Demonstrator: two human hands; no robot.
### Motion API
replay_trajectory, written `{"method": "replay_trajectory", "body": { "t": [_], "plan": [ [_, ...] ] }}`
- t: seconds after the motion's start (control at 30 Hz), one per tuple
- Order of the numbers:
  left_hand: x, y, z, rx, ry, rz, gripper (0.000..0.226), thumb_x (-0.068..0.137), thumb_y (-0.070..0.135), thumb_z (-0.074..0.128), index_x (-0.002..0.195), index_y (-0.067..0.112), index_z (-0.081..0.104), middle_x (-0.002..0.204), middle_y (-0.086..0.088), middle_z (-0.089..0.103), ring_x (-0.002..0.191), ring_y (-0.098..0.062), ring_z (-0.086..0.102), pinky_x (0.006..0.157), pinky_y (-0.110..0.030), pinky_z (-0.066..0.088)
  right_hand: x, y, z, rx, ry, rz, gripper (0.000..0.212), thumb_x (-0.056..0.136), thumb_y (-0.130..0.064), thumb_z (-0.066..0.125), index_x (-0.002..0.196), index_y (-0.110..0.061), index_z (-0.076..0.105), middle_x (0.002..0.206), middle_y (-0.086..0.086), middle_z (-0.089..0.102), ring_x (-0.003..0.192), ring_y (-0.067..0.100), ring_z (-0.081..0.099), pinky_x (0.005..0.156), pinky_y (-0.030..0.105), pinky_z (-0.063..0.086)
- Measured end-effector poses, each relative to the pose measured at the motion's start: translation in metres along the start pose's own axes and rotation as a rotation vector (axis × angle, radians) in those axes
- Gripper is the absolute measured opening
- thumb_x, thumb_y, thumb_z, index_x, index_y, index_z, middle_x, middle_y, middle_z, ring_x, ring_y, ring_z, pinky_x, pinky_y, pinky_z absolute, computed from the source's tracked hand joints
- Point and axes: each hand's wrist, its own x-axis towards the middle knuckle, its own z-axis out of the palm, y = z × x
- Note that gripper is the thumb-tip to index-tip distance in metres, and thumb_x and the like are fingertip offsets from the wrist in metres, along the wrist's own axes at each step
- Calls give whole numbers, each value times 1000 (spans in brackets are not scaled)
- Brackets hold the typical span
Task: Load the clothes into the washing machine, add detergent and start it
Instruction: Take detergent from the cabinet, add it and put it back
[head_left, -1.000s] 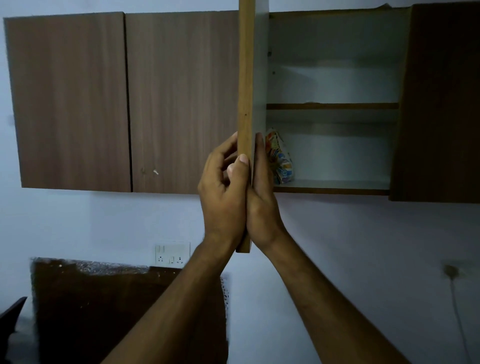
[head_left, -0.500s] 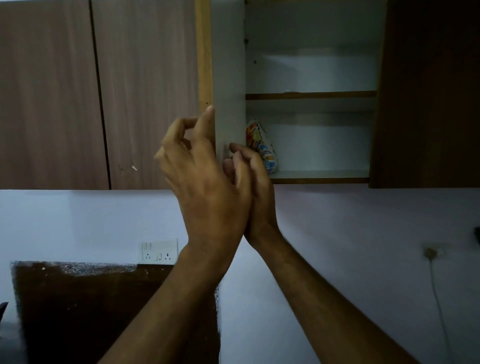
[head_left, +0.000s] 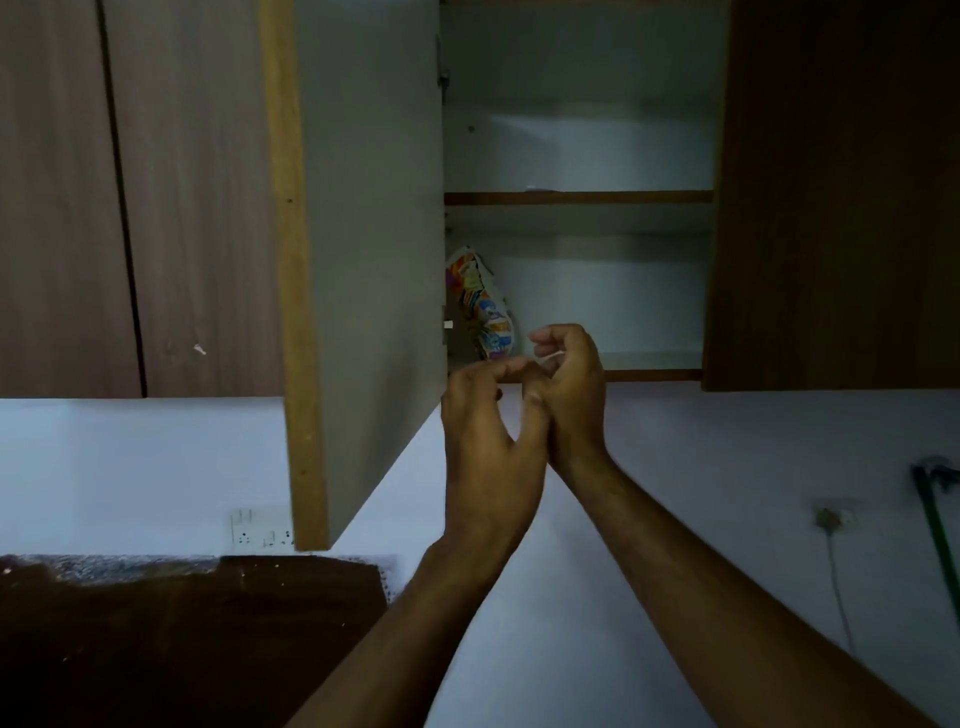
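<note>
Door (head_left: 363, 260) swung wider; hands released it, just below-right of detergent packet (head_left: 485, 306).

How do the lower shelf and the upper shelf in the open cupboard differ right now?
The lower shelf carries a colourful packet leaning at its left end; the upper shelf shows no packet, though its top is mostly hidden from below. The right hand is raised in front of the lower shelf's edge; none is near the upper shelf. Both have brown front edges.

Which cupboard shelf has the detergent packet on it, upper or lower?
The lower shelf: the colourful packet stands at its left end, just above the hands. The upper shelf shows nothing like it.
</note>
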Motion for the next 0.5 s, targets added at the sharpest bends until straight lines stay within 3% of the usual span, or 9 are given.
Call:
{"method": "replay_trajectory", "body": {
  "t": [0.1, 0.17, 0.27, 0.4, 0.5],
  "plan": [
    [20, -27, 23, -14, -14, -89, 24, 95, 16, 60, 116, 28, 61, 118, 15, 52, 110, -4, 53, 96, -31, 52, 23, 33, -5, -108, 2, 39, 22, 88, -9, 56, 109, -14, 57, 108, 2, 51, 98, 20, 53, 80, 25, 47],
    [36, -43, 33, -10, -44, -137, 26, 93, 11, 61, 115, 26, 63, 117, 13, 53, 106, -4, 54, 93, -22, 51, 35, 47, -8, -138, -30, 62, 24, 87, -6, 58, 109, -15, 56, 110, 1, 52, 97, 15, 53, 70, 7, 42],
    [66, -68, 60, -4, -95, -200, 30, 92, 8, 61, 121, 19, 62, 123, 5, 56, 108, -5, 55, 86, -9, 47, 62, 76, -8, -167, -64, 81, 29, 84, 1, 61, 110, -11, 55, 112, 3, 53, 95, 9, 52, 60, -4, 38],
    [101, -99, 86, -30, -95, -248, 33, 92, 8, 61, 124, 18, 61, 130, -1, 58, 117, -14, 57, 101, -33, 51, 92, 105, 4, -186, -111, 32, 31, 85, -1, 64, 113, -8, 53, 115, 5, 52, 96, 9, 51, 57, -6, 35],
    [119, -115, 96, -20, -81, -262, 33, 93, 9, 61, 125, 17, 61, 131, -2, 59, 119, -16, 57, 100, -35, 52, 110, 125, 16, -172, -114, 35, 32, 86, -3, 66, 114, -8, 52, 119, 6, 52, 99, 7, 50, 54, -7, 35]
  ]
}}
